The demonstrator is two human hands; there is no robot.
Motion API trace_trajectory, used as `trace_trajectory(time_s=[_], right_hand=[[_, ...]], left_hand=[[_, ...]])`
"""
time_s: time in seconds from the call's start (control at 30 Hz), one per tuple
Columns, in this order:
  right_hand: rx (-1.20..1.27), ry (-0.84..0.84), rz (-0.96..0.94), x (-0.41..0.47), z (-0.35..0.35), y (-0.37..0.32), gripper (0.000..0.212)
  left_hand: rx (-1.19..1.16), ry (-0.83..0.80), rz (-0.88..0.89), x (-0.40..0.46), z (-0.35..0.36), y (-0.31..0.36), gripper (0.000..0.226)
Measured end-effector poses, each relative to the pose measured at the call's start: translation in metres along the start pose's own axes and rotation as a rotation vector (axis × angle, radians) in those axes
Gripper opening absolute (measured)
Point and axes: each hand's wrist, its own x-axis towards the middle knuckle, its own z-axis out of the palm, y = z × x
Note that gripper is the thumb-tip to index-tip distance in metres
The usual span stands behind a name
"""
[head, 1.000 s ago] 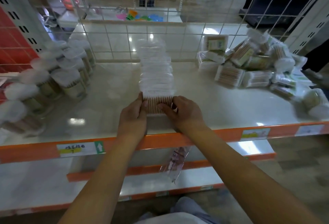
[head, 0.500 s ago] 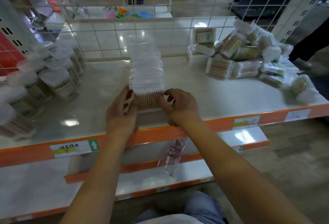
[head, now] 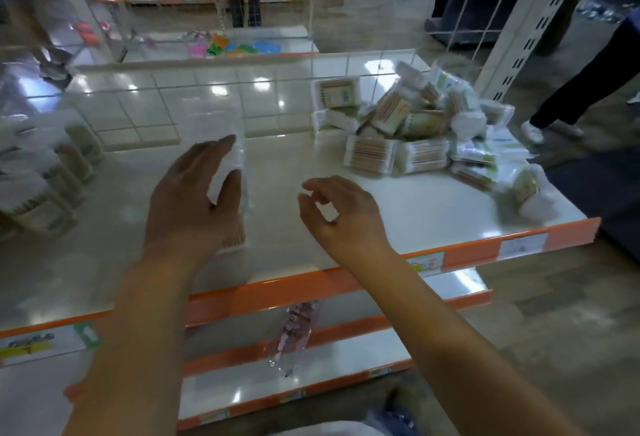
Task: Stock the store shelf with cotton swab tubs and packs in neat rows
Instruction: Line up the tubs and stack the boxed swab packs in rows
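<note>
Both hands have come off the front of the row of cotton swab packs (head: 231,172): the right hand (head: 341,216) now hangs clear beside it, fingers loosely curled and holding nothing, while the left hand (head: 194,200) lies against the row's left side, fingers fairly straight. Cotton swab tubs (head: 52,172) stand blurred at the shelf (head: 408,207) left. Farther right, a pile of loose swab packs (head: 415,131) sits unsorted.

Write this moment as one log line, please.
left hand: open, against pack row | right hand: empty, above shelf | pile: unsorted, right | tubs: left
</note>
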Motion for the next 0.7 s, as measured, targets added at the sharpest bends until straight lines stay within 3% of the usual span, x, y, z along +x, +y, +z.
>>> trace_trajectory(time_s=[0.1, 0.33, 0.7], right_hand=[[-0.008, -0.023, 0.005, 0.006, -0.027, 0.022, 0.034], [0.015, -0.110, 0.215, 0.012, -0.102, 0.081, 0.034], [-0.010, 0.096, 0.245, 0.019, -0.197, 0.180, 0.022]], left_hand=[[-0.009, -0.096, 0.031, 0.006, 0.028, 0.033, 0.050], [-0.024, -0.249, 0.095, 0.016, 0.105, 0.098, 0.057], [-0.131, -0.404, 0.144, 0.024, 0.212, 0.192, 0.042]])
